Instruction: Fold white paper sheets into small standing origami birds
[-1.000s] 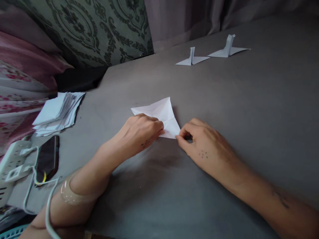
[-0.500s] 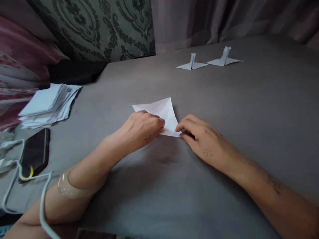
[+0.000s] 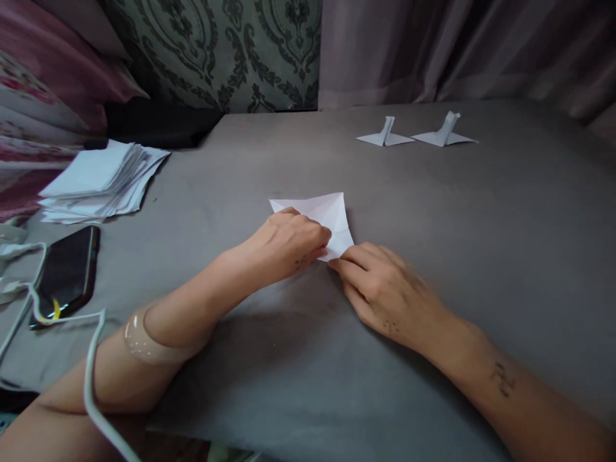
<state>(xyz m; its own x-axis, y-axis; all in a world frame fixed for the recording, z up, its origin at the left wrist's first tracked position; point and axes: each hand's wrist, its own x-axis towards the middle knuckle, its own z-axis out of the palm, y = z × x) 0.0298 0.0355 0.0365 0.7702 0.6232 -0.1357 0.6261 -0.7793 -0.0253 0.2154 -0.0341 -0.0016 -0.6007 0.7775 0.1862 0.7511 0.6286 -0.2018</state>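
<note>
The folded white paper lies mid-way across the gray surface. The left hand curls over its near-left side, the right hand bends fingertips against its near-right edge; whether either pinches it cannot be told. Room stretches wide rightward; leftward, a paper stack and phone crowd the margin.

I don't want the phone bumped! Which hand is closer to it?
The left hand: on the white paper, right of the phone. The right hand is farther right, at the paper's near edge.
</note>
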